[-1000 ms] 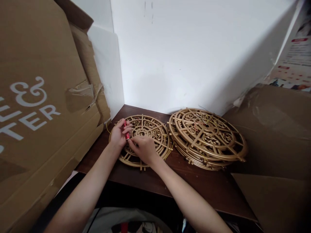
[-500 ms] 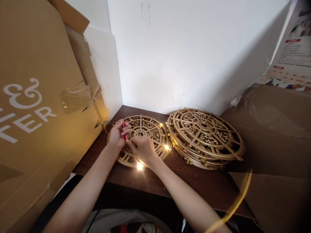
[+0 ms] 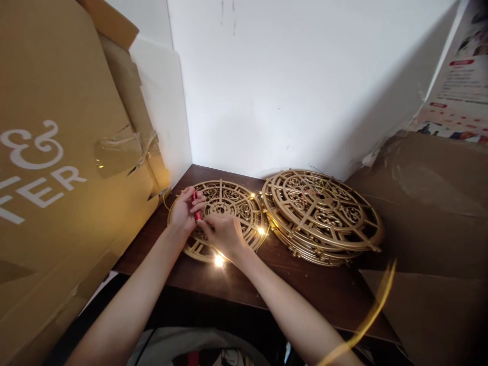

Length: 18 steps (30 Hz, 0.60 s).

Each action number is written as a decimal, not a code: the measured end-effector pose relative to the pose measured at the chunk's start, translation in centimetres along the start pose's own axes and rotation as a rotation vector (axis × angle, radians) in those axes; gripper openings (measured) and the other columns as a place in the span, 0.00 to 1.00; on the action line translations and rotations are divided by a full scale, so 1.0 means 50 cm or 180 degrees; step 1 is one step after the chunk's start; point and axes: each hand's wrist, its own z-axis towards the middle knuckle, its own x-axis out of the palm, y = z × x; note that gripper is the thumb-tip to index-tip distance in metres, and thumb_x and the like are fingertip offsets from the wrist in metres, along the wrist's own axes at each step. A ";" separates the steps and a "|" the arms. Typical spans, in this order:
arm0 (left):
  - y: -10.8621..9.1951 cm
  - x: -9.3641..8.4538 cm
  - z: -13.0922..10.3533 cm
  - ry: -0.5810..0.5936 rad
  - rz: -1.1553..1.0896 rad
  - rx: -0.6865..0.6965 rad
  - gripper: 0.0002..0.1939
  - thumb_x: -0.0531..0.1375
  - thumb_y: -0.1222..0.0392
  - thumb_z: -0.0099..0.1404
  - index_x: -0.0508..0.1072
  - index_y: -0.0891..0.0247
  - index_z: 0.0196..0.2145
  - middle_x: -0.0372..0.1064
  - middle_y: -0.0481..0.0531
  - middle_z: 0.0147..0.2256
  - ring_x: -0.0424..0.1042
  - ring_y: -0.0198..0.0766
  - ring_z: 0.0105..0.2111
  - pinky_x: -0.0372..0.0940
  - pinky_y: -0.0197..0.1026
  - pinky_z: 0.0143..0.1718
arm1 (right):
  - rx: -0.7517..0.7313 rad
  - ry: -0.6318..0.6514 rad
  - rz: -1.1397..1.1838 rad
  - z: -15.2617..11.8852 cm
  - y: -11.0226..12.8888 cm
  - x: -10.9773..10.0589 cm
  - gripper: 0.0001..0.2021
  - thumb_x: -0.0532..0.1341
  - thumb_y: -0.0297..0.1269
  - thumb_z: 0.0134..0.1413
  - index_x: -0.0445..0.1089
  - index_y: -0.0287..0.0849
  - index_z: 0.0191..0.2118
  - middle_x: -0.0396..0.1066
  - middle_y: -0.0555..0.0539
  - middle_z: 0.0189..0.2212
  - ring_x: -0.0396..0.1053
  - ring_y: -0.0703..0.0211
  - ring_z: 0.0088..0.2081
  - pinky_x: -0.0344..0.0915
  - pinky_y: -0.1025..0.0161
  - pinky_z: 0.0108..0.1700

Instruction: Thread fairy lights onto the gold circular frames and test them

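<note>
A slim red cylinder (image 3: 197, 207) is wrapped in the fingers of my left hand (image 3: 184, 213); its exact kind does not show. Close by its lower end, my right hand (image 3: 224, 233) has its fingers pinched together, and whatever lies between them is hidden. Both hands are over a round gold openwork disc (image 3: 249, 208) with scroll patterns and a hub in the middle. Small lit bulbs (image 3: 261, 231) glow along the disc's right and front rim. Thin wires run across the disc.
Right of the disc stands a stack of similar gold discs (image 3: 324, 218) on the dark wooden table (image 3: 290, 279). Large cardboard boxes flank it, one on the left (image 3: 49, 244) and one on the right (image 3: 427, 203). A white wall (image 3: 267, 91) rises behind. A blurred yellow strand (image 3: 375, 312) hangs at lower right.
Both hands and the red cylinder keep nearly the same place. The view has shifted very slightly.
</note>
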 end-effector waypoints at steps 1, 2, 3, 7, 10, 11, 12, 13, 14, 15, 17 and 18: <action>0.000 -0.001 0.000 0.0008 0.0001 -0.0004 0.14 0.46 0.70 0.70 0.59 0.65 0.25 0.57 0.48 0.23 0.54 0.23 0.17 0.46 0.21 0.12 | 0.0003 0.0011 -0.0010 0.000 0.000 0.000 0.15 0.56 0.40 0.64 0.74 0.41 0.29 0.76 0.48 0.28 0.71 0.63 0.30 0.57 0.67 0.32; 0.000 -0.002 0.001 0.0011 0.0003 -0.0004 0.14 0.46 0.70 0.70 0.59 0.65 0.25 0.57 0.48 0.23 0.54 0.23 0.17 0.46 0.21 0.12 | 0.0005 0.0020 -0.0026 0.000 0.001 -0.001 0.15 0.56 0.40 0.64 0.74 0.41 0.29 0.76 0.48 0.27 0.71 0.63 0.29 0.57 0.67 0.32; 0.000 -0.002 0.001 0.0008 0.0006 -0.0005 0.14 0.47 0.70 0.70 0.59 0.65 0.25 0.57 0.48 0.23 0.54 0.23 0.17 0.46 0.21 0.12 | 0.0010 0.0029 -0.0044 0.000 0.001 -0.001 0.16 0.56 0.40 0.64 0.74 0.41 0.28 0.76 0.48 0.27 0.71 0.63 0.29 0.57 0.67 0.32; 0.000 -0.001 0.002 -0.0021 0.0018 -0.0011 0.14 0.47 0.69 0.71 0.59 0.65 0.26 0.58 0.48 0.23 0.54 0.23 0.17 0.46 0.20 0.12 | 0.0018 0.0045 -0.0089 -0.001 0.002 -0.003 0.16 0.55 0.40 0.64 0.73 0.41 0.29 0.76 0.49 0.27 0.70 0.63 0.29 0.57 0.67 0.33; -0.002 0.001 0.001 -0.0049 0.0043 -0.0044 0.14 0.46 0.70 0.71 0.59 0.65 0.26 0.57 0.47 0.23 0.54 0.23 0.17 0.46 0.21 0.12 | -0.0105 0.0013 -0.0115 -0.002 0.001 -0.004 0.15 0.55 0.41 0.65 0.73 0.41 0.30 0.76 0.48 0.28 0.71 0.62 0.31 0.57 0.66 0.34; -0.003 0.002 0.000 -0.0061 0.0045 -0.0058 0.14 0.46 0.70 0.70 0.59 0.65 0.26 0.57 0.47 0.23 0.54 0.23 0.17 0.46 0.21 0.12 | -0.0164 0.0004 -0.0126 -0.002 0.000 -0.004 0.15 0.55 0.40 0.65 0.73 0.41 0.30 0.75 0.48 0.28 0.71 0.62 0.31 0.57 0.66 0.34; -0.004 0.002 -0.001 -0.0069 0.0038 -0.0073 0.14 0.45 0.70 0.71 0.59 0.65 0.26 0.57 0.47 0.23 0.54 0.23 0.17 0.46 0.21 0.12 | -0.0235 -0.0013 -0.0133 -0.001 -0.001 -0.006 0.15 0.55 0.40 0.65 0.73 0.41 0.30 0.75 0.48 0.28 0.70 0.62 0.31 0.57 0.66 0.34; -0.006 0.003 -0.002 -0.0068 0.0022 -0.0078 0.14 0.45 0.70 0.71 0.59 0.65 0.26 0.57 0.47 0.23 0.54 0.23 0.17 0.46 0.21 0.12 | -0.0317 -0.0049 -0.0132 0.000 -0.003 -0.009 0.15 0.55 0.41 0.65 0.73 0.42 0.30 0.74 0.48 0.28 0.70 0.62 0.31 0.57 0.66 0.34; -0.008 0.004 -0.003 -0.0056 0.0003 -0.0069 0.14 0.45 0.70 0.71 0.59 0.65 0.27 0.57 0.47 0.23 0.53 0.22 0.17 0.45 0.21 0.12 | -0.0401 -0.0107 -0.0111 0.001 -0.005 -0.014 0.16 0.54 0.41 0.65 0.74 0.42 0.30 0.73 0.48 0.28 0.69 0.63 0.30 0.57 0.66 0.34; -0.010 0.005 -0.004 -0.0034 -0.0010 -0.0045 0.14 0.46 0.69 0.71 0.59 0.65 0.27 0.57 0.47 0.23 0.53 0.22 0.17 0.46 0.21 0.12 | -0.0470 -0.0199 -0.0061 0.003 -0.008 -0.020 0.16 0.54 0.42 0.65 0.74 0.43 0.31 0.71 0.48 0.28 0.68 0.63 0.30 0.57 0.66 0.33; -0.013 0.007 -0.007 0.0019 0.0007 0.0015 0.12 0.49 0.68 0.70 0.59 0.64 0.27 0.57 0.46 0.23 0.53 0.22 0.17 0.46 0.21 0.12 | -0.0473 -0.0511 0.0131 0.007 -0.016 -0.039 0.16 0.54 0.44 0.65 0.75 0.44 0.34 0.69 0.48 0.29 0.66 0.64 0.30 0.58 0.67 0.33; -0.015 0.008 -0.008 0.0042 0.0035 0.0043 0.11 0.52 0.67 0.69 0.59 0.64 0.28 0.57 0.45 0.23 0.53 0.22 0.17 0.46 0.22 0.12 | -0.0380 -0.0714 0.0265 0.010 -0.021 -0.051 0.16 0.54 0.44 0.65 0.76 0.44 0.35 0.69 0.48 0.30 0.65 0.64 0.30 0.59 0.66 0.33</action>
